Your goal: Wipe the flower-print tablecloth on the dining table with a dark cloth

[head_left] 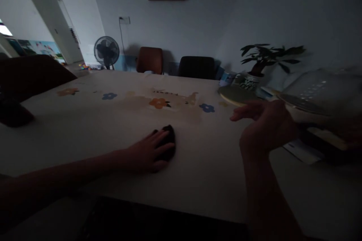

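My left hand (151,150) rests on the tabletop with its fingers spread over a small black rounded object (169,145), shaped like a computer mouse. The palm and fingers hide part of it, so I cannot make out its exact kind. At the right, my right hand (266,124) is raised above the table, wrist bent and fingers stretched to the left. I see nothing held in it. Just behind those fingers lies a round green flat thing with a pale rim (230,96).
A pale tablecloth with flower prints (198,150) covers the table. To the right are a potted plant (256,69), a clear dome cover (316,86) and stacked items. Chairs (196,67) and a fan (106,51) stand beyond. A dark object (14,113) is at the left edge.
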A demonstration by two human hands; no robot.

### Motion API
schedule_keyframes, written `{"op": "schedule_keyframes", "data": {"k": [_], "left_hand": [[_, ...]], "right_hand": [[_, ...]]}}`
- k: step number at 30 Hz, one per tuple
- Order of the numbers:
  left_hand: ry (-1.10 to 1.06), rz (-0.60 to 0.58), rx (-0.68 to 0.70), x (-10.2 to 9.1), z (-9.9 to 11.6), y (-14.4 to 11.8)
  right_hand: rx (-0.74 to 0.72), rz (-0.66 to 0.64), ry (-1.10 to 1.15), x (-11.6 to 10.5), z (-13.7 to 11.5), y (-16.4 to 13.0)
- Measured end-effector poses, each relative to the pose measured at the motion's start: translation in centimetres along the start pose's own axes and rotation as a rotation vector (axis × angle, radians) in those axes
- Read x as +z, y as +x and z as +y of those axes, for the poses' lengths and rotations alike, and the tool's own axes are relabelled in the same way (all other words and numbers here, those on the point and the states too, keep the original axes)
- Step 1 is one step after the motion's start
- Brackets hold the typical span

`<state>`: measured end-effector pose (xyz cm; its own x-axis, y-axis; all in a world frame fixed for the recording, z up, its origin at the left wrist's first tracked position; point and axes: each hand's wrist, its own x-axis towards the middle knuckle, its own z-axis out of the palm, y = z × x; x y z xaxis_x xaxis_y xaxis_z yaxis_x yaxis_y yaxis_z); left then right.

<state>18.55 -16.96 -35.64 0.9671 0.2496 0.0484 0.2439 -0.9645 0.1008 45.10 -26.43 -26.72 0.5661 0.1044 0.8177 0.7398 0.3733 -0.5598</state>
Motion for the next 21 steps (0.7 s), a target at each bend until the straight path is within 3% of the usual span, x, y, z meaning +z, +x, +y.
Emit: {"op": "schedule_keyframes", "data": {"k": [6,11,14,16,19,21], "left_hand": [[-0.126,0.033,0.238,1.1,6.5,14.1],[-0.142,0.06,0.226,1.5,9.4,21.3],[-0.158,0.094,0.197,1.6,9.8,22.7],[-0.166,0.105,0.182,1.6,9.7,22.5],[-0.172,0.095,0.186,1.6,9.3,20.8],[-0.169,0.093,0.2,1.6,8.7,18.8]], "right_hand": [[0.043,0.161,0.034,-0.3,-0.9,0.7],[0.138,0.123,-0.035,-0.7,-0.2,1.2],[0.183,0.035,-0.138,-1.1,1.3,1.6],[0.271,-0.101,-0.326,-1.3,2.7,1.9],[0.426,-0.371,-0.609,-1.4,5.1,1.9],[0.48,-0.523,-0.677,-1.1,6.3,1.4]]}}
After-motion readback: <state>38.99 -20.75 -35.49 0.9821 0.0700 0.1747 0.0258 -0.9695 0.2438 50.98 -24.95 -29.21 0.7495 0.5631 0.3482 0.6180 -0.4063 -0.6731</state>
